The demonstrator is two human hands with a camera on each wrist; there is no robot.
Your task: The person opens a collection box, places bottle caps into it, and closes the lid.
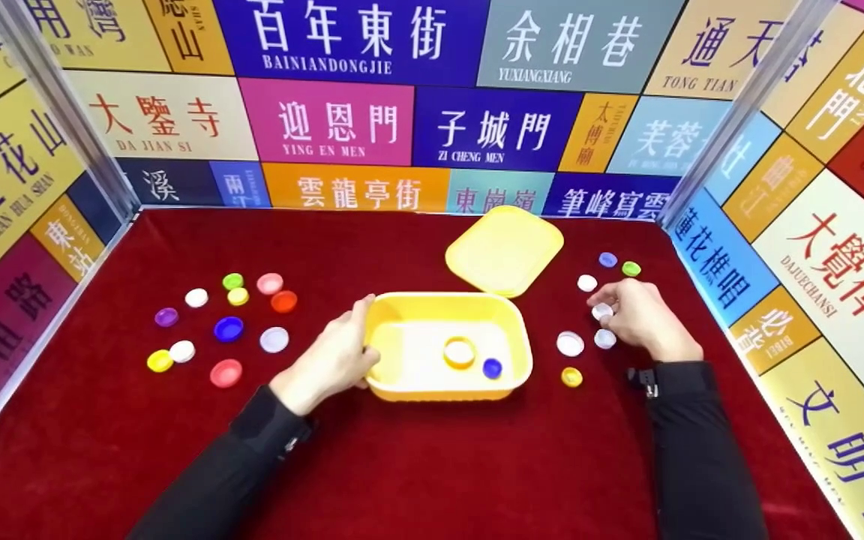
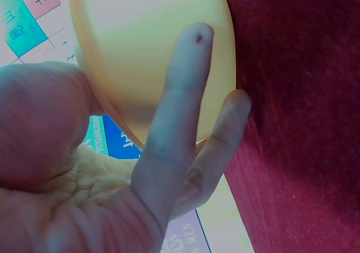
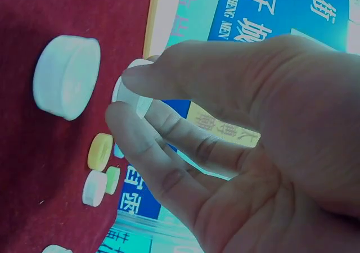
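1. Eleven loose caps (image 1: 229,329) of mixed colours lie on the red cloth (image 1: 177,465), all left of the left hand (image 1: 336,351), viewed from my remote station.
2. I find the left hand clamped on the left end of the yellow box (image 1: 436,394), its fingers against the wall.
3. Right of that hand, inside the box, I log a yellow ring (image 1: 460,365) and a small blue cap (image 1: 492,368).
4. The yellow lid (image 1: 505,251) lies beyond the box, forward and left of the right hand (image 1: 643,321).
5. Left of the right hand I record a pinkish cap (image 1: 571,343) and a yellow cap (image 1: 571,376); forward of it, white (image 1: 587,283), violet-blue (image 1: 607,259) and green caps (image 1: 631,268).
6. I confirm right thumb and fingertips pinched together on a white cap (image 3: 136,98); another pale cap (image 1: 604,339) lies just nearer than those fingertips.
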